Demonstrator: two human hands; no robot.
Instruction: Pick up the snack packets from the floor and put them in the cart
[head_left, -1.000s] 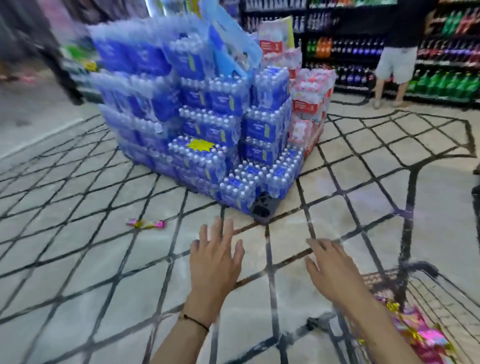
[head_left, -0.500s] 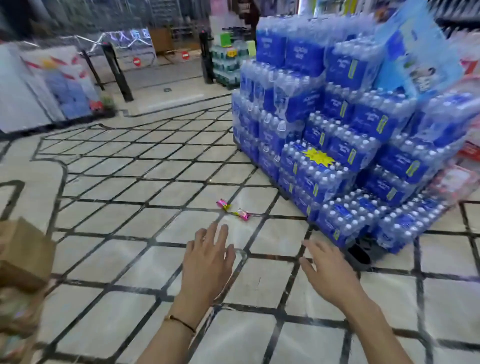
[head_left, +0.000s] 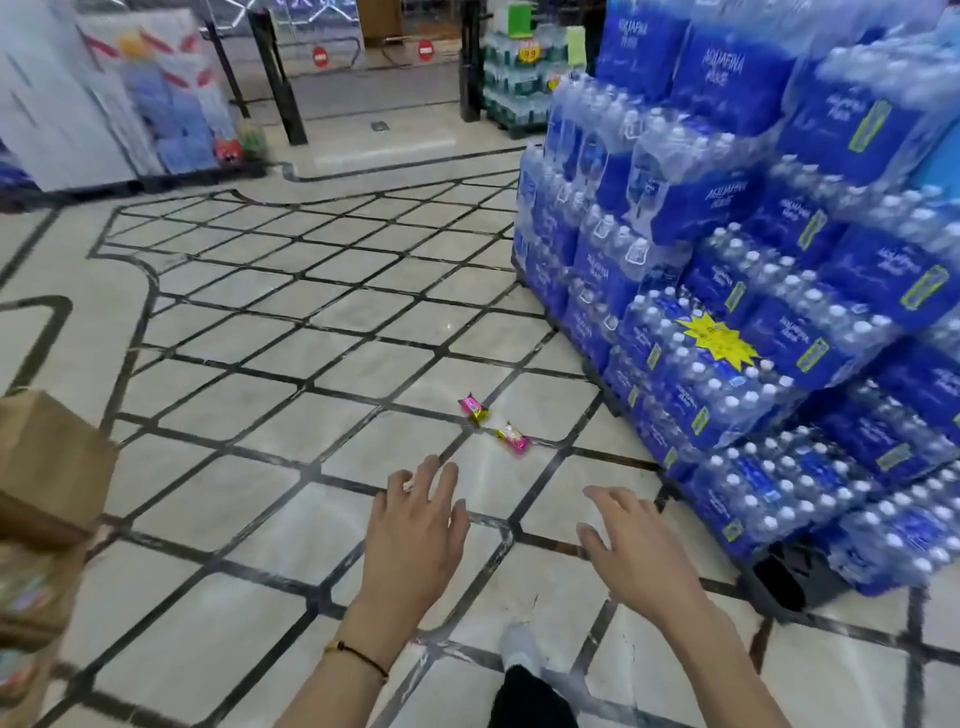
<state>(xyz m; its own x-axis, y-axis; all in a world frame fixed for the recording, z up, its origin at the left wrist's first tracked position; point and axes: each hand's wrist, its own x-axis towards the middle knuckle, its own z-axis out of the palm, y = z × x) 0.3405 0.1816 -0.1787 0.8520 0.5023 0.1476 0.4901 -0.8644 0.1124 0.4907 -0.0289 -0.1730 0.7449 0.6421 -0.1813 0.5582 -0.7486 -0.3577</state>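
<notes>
Grey-shoed foot (head_left: 519, 649) is showing at 6 o'clock, so the person is probably walking in for a pickup. Left hand (head_left: 415, 535) and right hand (head_left: 639, 551) are hovering palms down, fingers spread and loose, holding nothing, likely readying to reach down. Thin black cord bracelet (head_left: 358, 656) is sitting on the left wrist. At 12 o'clock from the left hand, the nearer pink-and-gold foil snack packet (head_left: 511, 436) and the farther pink-and-gold foil snack packet (head_left: 472, 407) are lying near each other on the cream tiled floor with black lines (head_left: 260, 364), looking dropped; print is too small to read. Cart is not showing in view. Blurred brown cardboard box (head_left: 47, 467) is sitting at 9 o'clock. From 1 to 3 o'clock, blue shrink-wrapped water bottle packs (head_left: 727, 218) are stacking in steps as a sale display, labels reading AQUAFINA; the yellow starburst price tag (head_left: 717, 340) on one pack is not reading clearly. Far at 12 o'clock, round red no-entry signs (head_left: 319, 56) are marking the gate, and the green-wrapped bottle stack (head_left: 511, 83) is carrying a tag reading 89.
</notes>
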